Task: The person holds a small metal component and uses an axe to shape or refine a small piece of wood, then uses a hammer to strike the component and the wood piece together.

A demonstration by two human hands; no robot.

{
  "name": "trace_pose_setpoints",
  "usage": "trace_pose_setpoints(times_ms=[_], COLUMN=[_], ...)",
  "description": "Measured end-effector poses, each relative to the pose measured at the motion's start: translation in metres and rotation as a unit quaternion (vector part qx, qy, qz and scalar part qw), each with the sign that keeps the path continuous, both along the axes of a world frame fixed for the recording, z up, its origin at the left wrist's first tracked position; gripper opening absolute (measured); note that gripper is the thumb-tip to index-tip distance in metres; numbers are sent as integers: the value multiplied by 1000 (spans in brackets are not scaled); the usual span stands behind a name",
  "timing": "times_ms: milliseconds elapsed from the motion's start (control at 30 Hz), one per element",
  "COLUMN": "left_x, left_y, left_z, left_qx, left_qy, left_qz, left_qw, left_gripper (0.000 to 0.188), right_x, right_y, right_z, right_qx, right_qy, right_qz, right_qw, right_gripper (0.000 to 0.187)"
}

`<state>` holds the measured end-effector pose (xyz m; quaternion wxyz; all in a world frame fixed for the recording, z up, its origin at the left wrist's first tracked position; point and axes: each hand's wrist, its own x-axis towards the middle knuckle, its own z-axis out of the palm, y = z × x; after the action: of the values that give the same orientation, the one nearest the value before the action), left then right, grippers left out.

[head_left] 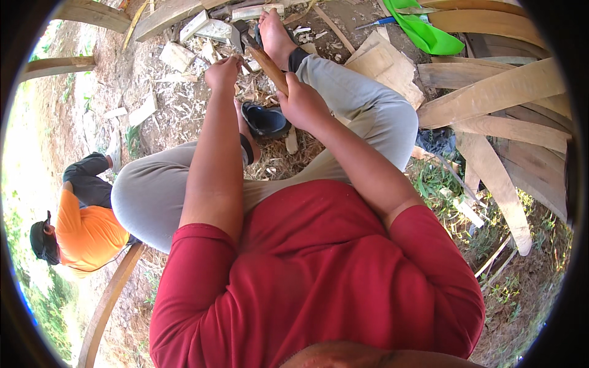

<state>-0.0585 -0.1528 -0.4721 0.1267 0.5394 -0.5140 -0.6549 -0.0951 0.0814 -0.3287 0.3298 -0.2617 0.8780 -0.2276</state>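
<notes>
1. The hand tool [268, 67] lies beyond the dark clog [265, 121]. A thick brown wooden handle is seen toward its near end, and a grey, metal-looking head [236, 38] at its far end; the head's full outline cannot be made out.

2. The right hand [302, 104], just beyond the clog and to its right, is wrapped around the near end of the handle. The right forearm is extended forward and inward, with the elbow bent.

3. The left hand [224, 72], beyond the clog and to its left, is held with the fingers drawn together near the tool's head. Whether anything is gripped there cannot be told. The left arm is stretched almost straight.

4. From the right hand, the handle is slanted away and leftward. The head is thus placed just beyond the left fingers, well apart from the right hand.

5. Beyond the clog, pale wood offcuts [178, 56] are scattered to its left, and a broad wooden slab [386, 67] is laid to its right.

6. Farther out, curved planks [491, 101] are stacked right of the clog; well to its left, a person in orange [95, 236] is seen.
</notes>
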Motion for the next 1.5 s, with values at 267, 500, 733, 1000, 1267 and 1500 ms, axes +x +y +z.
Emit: trace_pose_setpoints(times_ms=[267, 500, 733, 1000, 1267, 1500], left_x=[-1, -3, -2, -1, -4, -2], left_y=[6, 6, 0, -1, 4, 1], left_z=[19, 34, 6, 8, 15, 9], left_qx=[-30, -6, -13, -6, 12, 11], left_qy=[-39, -6, -29, -28, -10, -15], left_qz=[-36, -42, -37, -38, -7, -11], left_qw=[998, 999, 999, 999, 1000, 1000], left_gripper=[24, 27, 23, 24, 22, 21], right_x=[-1, 6, 3, -2, -5, -2], right_y=[1, 11, -1, -3, -4, -3], right_z=[0, -20, -18, -17, -11, -13], right_qx=[10, -13, -18, -31, -16, -17], right_qy=[-4, -8, -25, -30, -32, -14], right_qz=[2, -31, -27, -35, -25, -19], right_qw=[1000, 999, 999, 998, 999, 1000], right_gripper=[48, 50, 53, 54, 53, 53])
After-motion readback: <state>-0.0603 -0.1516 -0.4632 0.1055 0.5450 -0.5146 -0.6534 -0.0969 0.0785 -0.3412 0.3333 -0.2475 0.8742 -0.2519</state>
